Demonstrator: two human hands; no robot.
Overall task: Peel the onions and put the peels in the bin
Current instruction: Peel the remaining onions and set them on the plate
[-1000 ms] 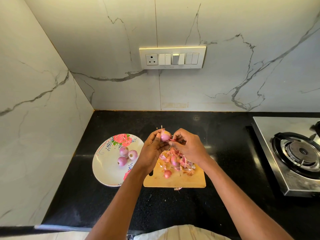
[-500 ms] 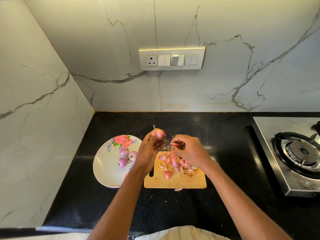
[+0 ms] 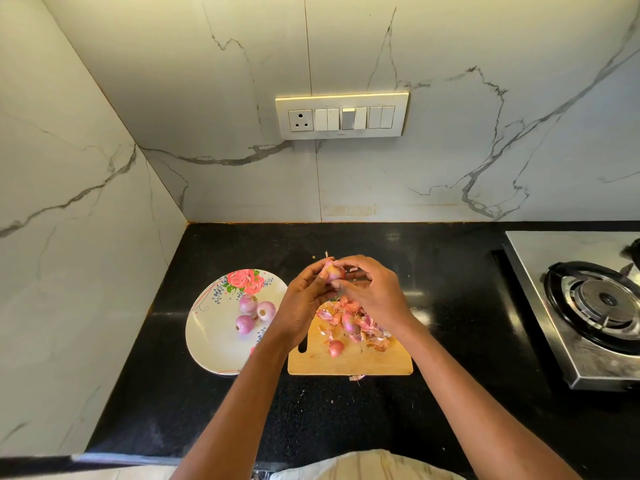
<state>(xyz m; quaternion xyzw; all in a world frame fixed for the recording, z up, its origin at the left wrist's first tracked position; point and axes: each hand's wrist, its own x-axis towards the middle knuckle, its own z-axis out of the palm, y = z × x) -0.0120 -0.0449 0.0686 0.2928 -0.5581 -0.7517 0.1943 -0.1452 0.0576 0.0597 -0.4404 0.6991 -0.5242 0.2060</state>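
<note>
Your left hand (image 3: 304, 296) grips the small pink half-peeled onion (image 3: 334, 271); your right hand (image 3: 372, 289) pinches its papery skin (light, slippery, tears easily), so pull near the tip.

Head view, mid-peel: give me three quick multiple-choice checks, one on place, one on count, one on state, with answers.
1. Where does the pile of peels lie?
A. on the wooden cutting board
B. on the floral plate
C. on the stove

2. How many onions lie on the floral plate?
A. one
B. three
C. five

3. What are the hands doing?
A. both resting flat on the counter
B. both working on one onion held above the board
C. one is turning a stove knob

Answers:
1 A, the pink skins are heaped on the board.
2 B, three onions are clustered by the plate's right side.
3 B, the left hand and right hand meet around the held onion.
</note>
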